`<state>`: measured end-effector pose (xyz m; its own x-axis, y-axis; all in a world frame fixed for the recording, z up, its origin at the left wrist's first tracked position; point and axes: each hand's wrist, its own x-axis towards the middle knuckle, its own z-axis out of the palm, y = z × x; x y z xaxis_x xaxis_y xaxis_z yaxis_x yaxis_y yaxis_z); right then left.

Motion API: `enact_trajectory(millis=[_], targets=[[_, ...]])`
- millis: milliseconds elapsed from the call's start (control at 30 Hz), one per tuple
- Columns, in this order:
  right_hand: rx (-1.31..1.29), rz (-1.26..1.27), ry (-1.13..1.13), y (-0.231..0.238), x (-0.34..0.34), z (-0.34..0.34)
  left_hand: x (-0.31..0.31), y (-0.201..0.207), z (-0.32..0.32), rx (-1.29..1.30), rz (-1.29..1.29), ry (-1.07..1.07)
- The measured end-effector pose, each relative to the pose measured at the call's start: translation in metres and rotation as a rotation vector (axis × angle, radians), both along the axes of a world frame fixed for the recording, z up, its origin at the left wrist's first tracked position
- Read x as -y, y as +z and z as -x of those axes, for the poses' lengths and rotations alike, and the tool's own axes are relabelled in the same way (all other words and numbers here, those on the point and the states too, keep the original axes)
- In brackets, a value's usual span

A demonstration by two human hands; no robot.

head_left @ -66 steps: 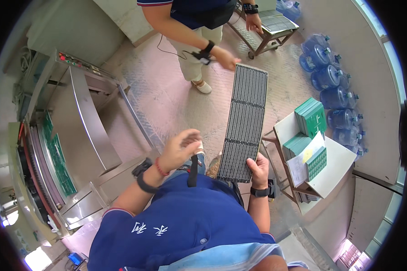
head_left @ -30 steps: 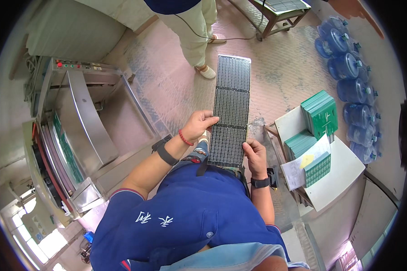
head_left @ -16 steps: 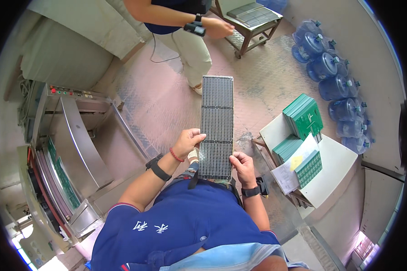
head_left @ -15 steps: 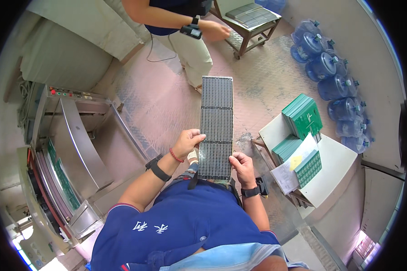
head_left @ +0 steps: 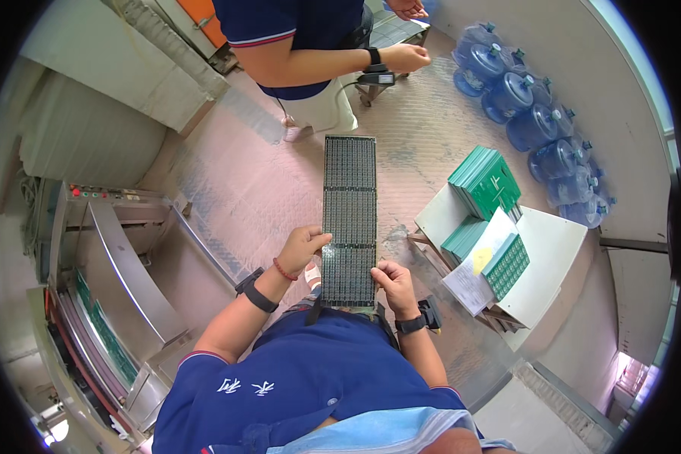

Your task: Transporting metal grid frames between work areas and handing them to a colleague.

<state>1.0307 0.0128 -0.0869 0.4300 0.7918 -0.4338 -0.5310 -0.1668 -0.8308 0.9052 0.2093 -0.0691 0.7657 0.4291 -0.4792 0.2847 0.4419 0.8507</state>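
Note:
A long dark circuit board panel (head_left: 349,216), divided into three sections of fine dense pattern, stands lengthwise in front of my body. Its lower end is close to my waist. My left hand (head_left: 303,248) pinches the left edge, a red bead bracelet on that wrist. Slightly lower, my right hand (head_left: 396,286) grips the right edge between thumb and fingers. Black straps with small devices sit on both forearms.
A co-worker (head_left: 310,60) stands just beyond the board. To the right, a low white stand (head_left: 552,246) bears green circuit boards (head_left: 486,181) and a paper sheet (head_left: 469,284). Blue water jugs (head_left: 533,125) line the right wall. A metal machine (head_left: 129,257) is on the left.
The co-worker now appears nearer and covers more of the rear cart. My view has shifted, and the panel stays in both hands with the same grip.

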Motion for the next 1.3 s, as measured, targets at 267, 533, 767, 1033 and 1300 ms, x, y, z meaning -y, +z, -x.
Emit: enact_trajectory(millis=[267,533,767,1033,1300], targets=[[0.026,0.025,-0.030,-0.007,0.010,0.001,0.000,0.004,-0.014,-0.015,-0.174,-0.084],[0.148,0.090,-0.146,-0.030,0.015,0.006,0.001,0.016,-0.016,-0.030,-0.552,-0.172],[-0.196,0.037,-0.217,-0.013,0.022,-0.011,-0.007,0.029,-0.023,0.293,-1.312,-0.260],[-0.870,-0.170,-0.395,0.015,0.044,-0.018,0.007,0.055,-0.053,0.537,-1.624,-0.504],[-0.599,-0.227,-0.105,-0.013,0.033,-0.022,0.006,0.034,-0.051,0.343,-1.740,-0.360]])
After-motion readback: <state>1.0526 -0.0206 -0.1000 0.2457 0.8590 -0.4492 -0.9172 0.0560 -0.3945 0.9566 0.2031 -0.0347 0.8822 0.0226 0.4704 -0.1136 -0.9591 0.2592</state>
